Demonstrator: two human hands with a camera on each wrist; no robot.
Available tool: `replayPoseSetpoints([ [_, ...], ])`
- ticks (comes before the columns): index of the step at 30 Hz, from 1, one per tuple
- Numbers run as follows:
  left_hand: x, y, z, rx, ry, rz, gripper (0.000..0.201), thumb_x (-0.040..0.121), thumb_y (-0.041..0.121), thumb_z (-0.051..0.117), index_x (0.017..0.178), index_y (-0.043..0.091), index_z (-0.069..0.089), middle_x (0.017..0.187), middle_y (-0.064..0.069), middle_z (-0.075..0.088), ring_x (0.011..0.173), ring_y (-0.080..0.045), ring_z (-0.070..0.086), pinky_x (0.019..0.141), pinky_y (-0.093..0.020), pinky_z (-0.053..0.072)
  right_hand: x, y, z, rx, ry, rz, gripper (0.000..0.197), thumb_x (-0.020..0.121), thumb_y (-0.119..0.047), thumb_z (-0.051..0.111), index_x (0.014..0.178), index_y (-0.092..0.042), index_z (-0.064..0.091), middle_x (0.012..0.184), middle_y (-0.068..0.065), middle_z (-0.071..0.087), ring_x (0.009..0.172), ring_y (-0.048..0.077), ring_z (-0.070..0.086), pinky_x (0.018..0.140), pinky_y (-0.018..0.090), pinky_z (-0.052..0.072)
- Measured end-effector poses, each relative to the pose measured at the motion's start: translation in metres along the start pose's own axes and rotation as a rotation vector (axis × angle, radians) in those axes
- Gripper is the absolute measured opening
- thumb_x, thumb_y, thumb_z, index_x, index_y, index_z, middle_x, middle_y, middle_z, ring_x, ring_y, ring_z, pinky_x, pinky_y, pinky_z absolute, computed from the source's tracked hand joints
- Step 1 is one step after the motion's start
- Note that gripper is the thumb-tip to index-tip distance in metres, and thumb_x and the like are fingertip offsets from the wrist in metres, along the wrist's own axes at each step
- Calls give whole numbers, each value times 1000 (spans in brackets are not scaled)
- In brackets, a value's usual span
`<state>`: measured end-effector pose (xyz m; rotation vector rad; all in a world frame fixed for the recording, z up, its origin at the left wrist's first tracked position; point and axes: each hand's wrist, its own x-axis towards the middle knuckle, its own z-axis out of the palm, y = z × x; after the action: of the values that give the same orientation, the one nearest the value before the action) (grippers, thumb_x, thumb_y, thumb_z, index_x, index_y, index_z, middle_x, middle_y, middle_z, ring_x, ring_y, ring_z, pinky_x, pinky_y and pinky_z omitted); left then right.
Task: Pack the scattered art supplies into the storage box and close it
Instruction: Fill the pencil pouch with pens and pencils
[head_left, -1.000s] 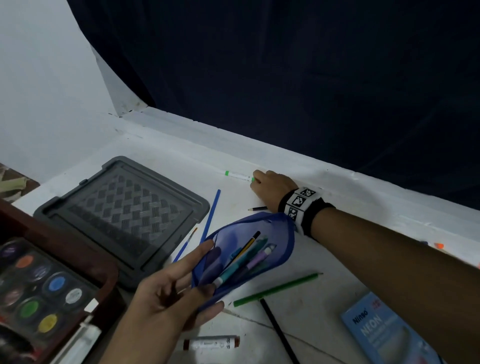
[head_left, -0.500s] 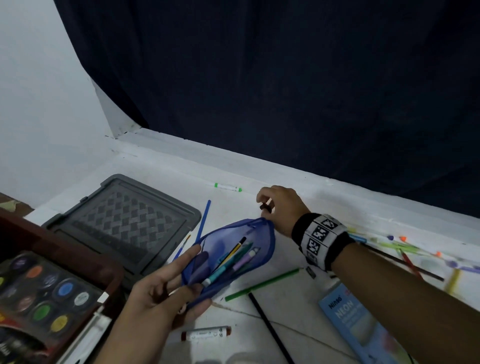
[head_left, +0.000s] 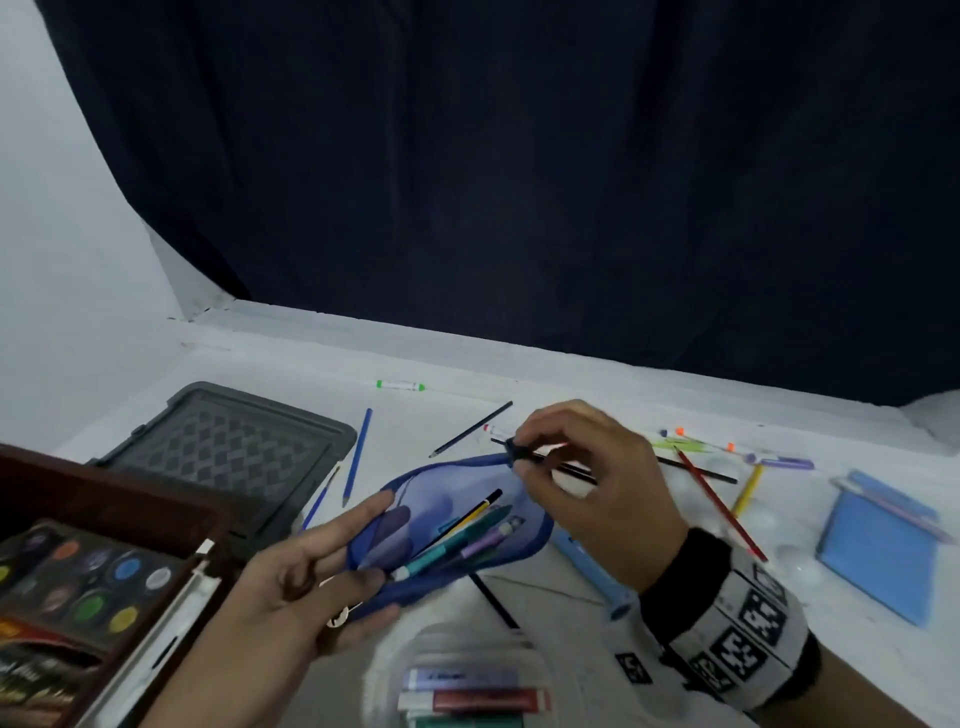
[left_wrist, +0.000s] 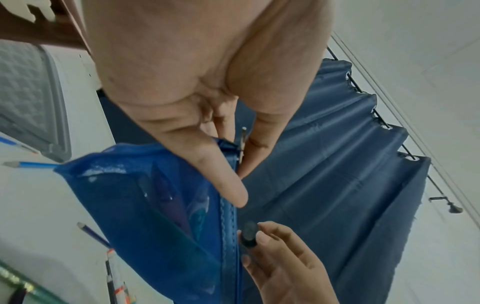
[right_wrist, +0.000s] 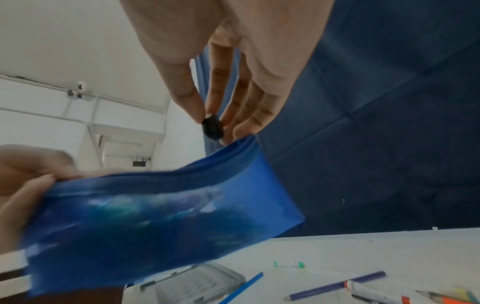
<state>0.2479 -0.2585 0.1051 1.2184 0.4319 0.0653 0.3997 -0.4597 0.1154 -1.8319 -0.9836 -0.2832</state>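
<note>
- Dark brown storage box (head_left: 111, 499) sits at the near left, lid off, ready to be filled.
- Left hand (head_left: 291, 587) grips the translucent blue zip pouch (head_left: 452, 525), keeping its mouth gaping.
- Right hand (head_left: 587, 478) pinches a small black cap-like piece (head_left: 514, 449) above that mouth, likely to drop it in.

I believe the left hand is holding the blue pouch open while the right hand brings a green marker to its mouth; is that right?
Not quite: the right hand pinches a small black object, not a green marker. The right wrist view shows it. The left hand does hold the blue pouch open.
</note>
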Motion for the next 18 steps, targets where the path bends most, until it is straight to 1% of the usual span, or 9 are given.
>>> replayPoseSetpoints([
  [3, -14, -3, 9, 5, -66, -50, 51, 89, -14, 54, 117, 24, 73, 115, 3, 75, 100, -13, 73, 65, -25, 59, -35, -13, -1, -100, -87, -60, 9, 88, -9, 71, 94, -15, 68, 101, -7, 64, 96, 5, 60, 82, 22, 48],
  [6, -25, -7, 21, -2, -116, -105, 49, 90, -11, 53, 120, 24, 71, 114, 2, 75, 97, -14, 74, 65, -27, 60, -58, -18, -9, -174, -106, -91, 7, 89, -9, 70, 92, -14, 69, 106, -5, 64, 101, 3, 58, 89, 17, 46],
  [7, -28, -9, 26, 2, -126, -117, 49, 91, -11, 53, 121, 23, 70, 114, 2, 75, 97, -14, 74, 65, -27, 61, -63, -19, -14, -180, -95, -93, 7, 88, -9, 70, 92, -14, 69, 105, -6, 64, 102, 3, 58, 89, 17, 46],
  [10, -39, -17, 41, 19, -149, -132, 47, 92, -10, 52, 123, 22, 68, 113, 3, 75, 96, -13, 74, 65, -27, 61, -76, -24, -34, -212, -12, -96, 5, 89, -11, 66, 92, -15, 69, 103, -8, 62, 101, 6, 58, 87, 22, 46],
  [12, -47, -24, 51, 25, -154, -138, 47, 92, -10, 52, 122, 21, 69, 113, 3, 76, 94, -13, 74, 66, -27, 61, -88, -19, -50, -299, 2, -70, 16, 87, -7, 60, 91, -20, 67, 107, -10, 59, 106, 9, 54, 89, 24, 42],
  [14, -53, -32, 60, 29, -166, -150, 46, 92, -10, 53, 121, 21, 70, 113, 3, 76, 95, -13, 74, 65, -27, 61, -103, -9, -67, -354, -95, 12, 40, 78, 8, 53, 95, -26, 65, 117, -11, 52, 115, 10, 48, 93, 24, 39],
  [15, -57, -37, 65, 25, -171, -157, 46, 91, -11, 53, 121, 21, 70, 113, 3, 75, 97, -13, 74, 64, -28, 60, -114, -3, -75, -352, -176, 62, 50, 73, 13, 50, 98, -29, 64, 122, -14, 49, 120, 7, 45, 95, 20, 38],
  [16, -60, -41, 69, 21, -174, -162, 47, 91, -12, 53, 121, 19, 70, 114, 3, 75, 98, -12, 73, 64, -27, 59, -125, 1, -83, -323, -257, 110, 55, 71, 14, 49, 102, -30, 64, 125, -17, 46, 123, 0, 42, 96, 13, 35],
  [18, -67, -51, 80, 33, -179, -176, 46, 91, -13, 53, 121, 18, 71, 114, 3, 75, 101, -11, 72, 64, -27, 59, -148, 8, -99, -262, -383, 177, 51, 73, 5, 51, 108, -31, 64, 127, -27, 43, 122, -14, 37, 96, 2, 29],
])
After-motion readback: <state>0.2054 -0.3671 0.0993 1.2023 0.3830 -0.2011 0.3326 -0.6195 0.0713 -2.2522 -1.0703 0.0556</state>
